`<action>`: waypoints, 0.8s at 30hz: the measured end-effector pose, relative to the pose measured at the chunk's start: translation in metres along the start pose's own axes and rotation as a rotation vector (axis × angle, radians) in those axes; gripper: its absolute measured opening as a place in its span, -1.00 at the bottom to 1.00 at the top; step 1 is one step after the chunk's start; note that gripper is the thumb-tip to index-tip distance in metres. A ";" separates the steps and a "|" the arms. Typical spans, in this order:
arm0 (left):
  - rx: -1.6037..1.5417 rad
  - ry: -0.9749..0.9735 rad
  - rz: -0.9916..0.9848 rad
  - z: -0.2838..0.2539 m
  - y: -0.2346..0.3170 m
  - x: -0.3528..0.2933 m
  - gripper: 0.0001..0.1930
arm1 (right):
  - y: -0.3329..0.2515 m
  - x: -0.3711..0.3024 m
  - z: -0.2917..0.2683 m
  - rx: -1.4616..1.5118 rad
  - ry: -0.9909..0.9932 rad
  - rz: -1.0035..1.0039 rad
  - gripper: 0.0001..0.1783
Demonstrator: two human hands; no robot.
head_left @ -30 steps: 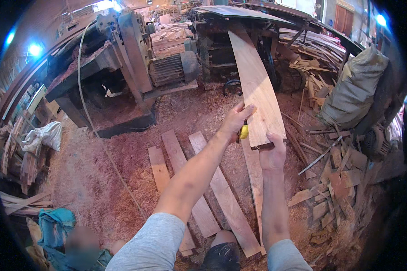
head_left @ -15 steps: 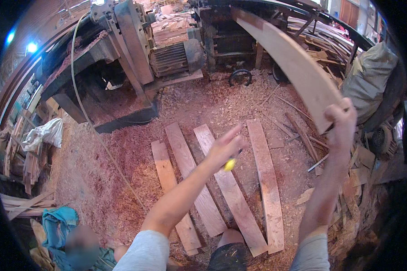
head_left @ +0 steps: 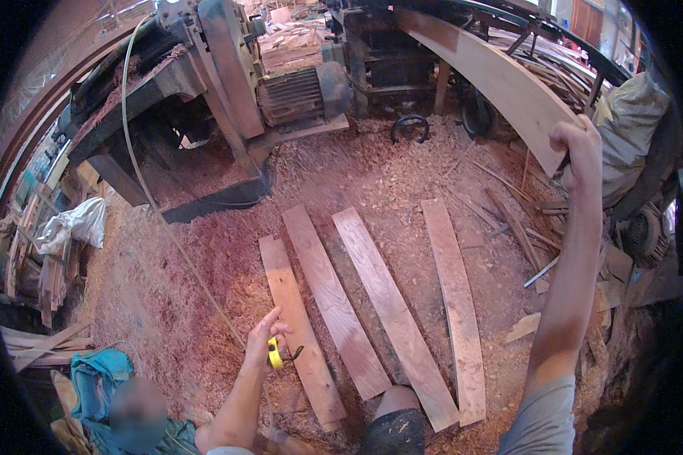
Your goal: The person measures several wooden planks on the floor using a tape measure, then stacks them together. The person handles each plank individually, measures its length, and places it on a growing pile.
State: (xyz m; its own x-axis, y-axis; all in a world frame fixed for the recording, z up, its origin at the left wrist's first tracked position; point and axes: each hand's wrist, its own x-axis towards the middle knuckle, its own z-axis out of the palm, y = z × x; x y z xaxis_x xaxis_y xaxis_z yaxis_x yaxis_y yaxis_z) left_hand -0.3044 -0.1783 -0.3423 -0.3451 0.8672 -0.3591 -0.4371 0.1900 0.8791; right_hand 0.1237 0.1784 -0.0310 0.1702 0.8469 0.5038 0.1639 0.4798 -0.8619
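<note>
My right hand (head_left: 580, 144) grips the near end of a long, wide board (head_left: 501, 83), raised at the upper right. The board's far end reaches toward dark machinery at the back. Lower down, my left hand (head_left: 262, 334) holds a yellow tape measure (head_left: 275, 353) with a dark strap, its index finger pointing forward. Below that hand lies the leftmost floor plank (head_left: 300, 334), orange-brown with a paler end. Beside it are a reddish plank (head_left: 332, 303), another pinkish plank (head_left: 395, 311) and a slightly curved plank (head_left: 457, 318) at the right.
A machine with a ribbed motor (head_left: 292, 95) stands at the back left. A pale hose (head_left: 178, 239) crosses the shavings-covered floor. Scrap wood (head_left: 516, 220) and a grey sack (head_left: 622, 144) are at the right. A person in teal clothing (head_left: 99, 371) is at lower left.
My left hand, with the tape measure, has moved left and down from over the middle planks. My right hand has lifted the board's near end higher.
</note>
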 end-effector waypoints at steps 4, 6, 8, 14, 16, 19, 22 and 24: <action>-0.023 0.046 0.027 -0.031 -0.009 -0.020 -0.24 | 0.008 0.036 -0.017 0.003 -0.035 -0.063 -0.80; -0.041 0.054 0.004 -0.036 -0.017 -0.026 -0.25 | 0.027 0.036 -0.021 -0.005 0.007 -0.059 -0.82; -0.010 0.054 0.000 -0.046 -0.029 -0.032 -0.25 | 0.036 0.035 -0.018 -0.113 0.005 -0.102 -0.92; 0.025 0.024 -0.062 -0.032 -0.040 -0.056 -0.34 | 0.090 0.101 -0.051 -0.003 -0.153 -0.065 -0.88; 0.053 0.043 -0.102 -0.036 -0.045 -0.067 -0.36 | 0.106 0.111 -0.067 -0.004 -0.224 -0.107 -0.85; 0.079 0.050 -0.112 -0.045 -0.057 -0.083 -0.38 | 0.089 0.083 -0.045 0.079 -0.202 -0.122 -0.76; 0.072 0.055 -0.179 -0.044 -0.061 -0.102 -0.39 | 0.064 0.022 -0.009 -0.004 -0.014 0.126 -0.66; 0.020 0.086 -0.227 -0.047 -0.064 -0.126 -0.39 | 0.123 -0.041 -0.010 -0.192 -0.094 0.023 -0.54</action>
State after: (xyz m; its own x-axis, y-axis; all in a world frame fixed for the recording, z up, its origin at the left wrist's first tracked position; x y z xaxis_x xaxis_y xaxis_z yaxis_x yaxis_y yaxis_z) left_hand -0.2721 -0.3218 -0.3686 -0.3102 0.7589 -0.5726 -0.4951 0.3852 0.7787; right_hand 0.1465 0.1999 -0.1572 0.0865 0.8791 0.4687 0.3443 0.4152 -0.8421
